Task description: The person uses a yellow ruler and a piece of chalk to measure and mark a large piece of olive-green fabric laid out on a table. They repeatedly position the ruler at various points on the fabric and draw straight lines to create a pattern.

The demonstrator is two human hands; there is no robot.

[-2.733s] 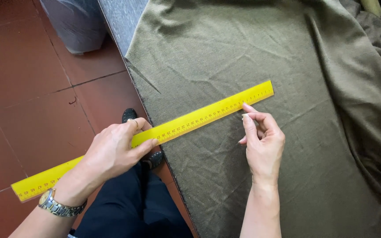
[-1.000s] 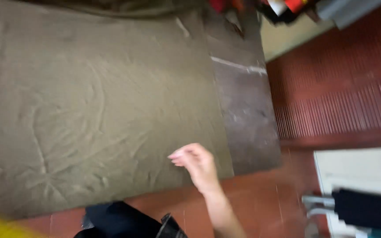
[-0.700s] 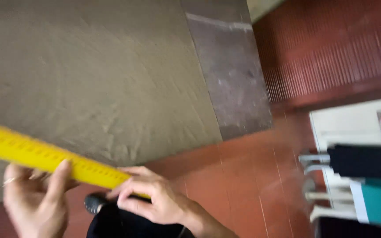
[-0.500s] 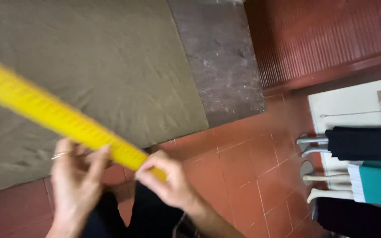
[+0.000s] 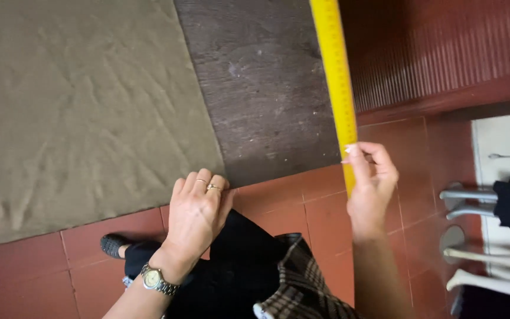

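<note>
Now r. hand [image 5: 370, 189] grips ruler [image 5: 336, 88].

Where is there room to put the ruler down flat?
The dark board is bare between the cloth edge and the yellow ruler that the right hand holds. The wide cloth also lies bare. It is crowded near the left hand, over the shoe and dark clothes.
</note>
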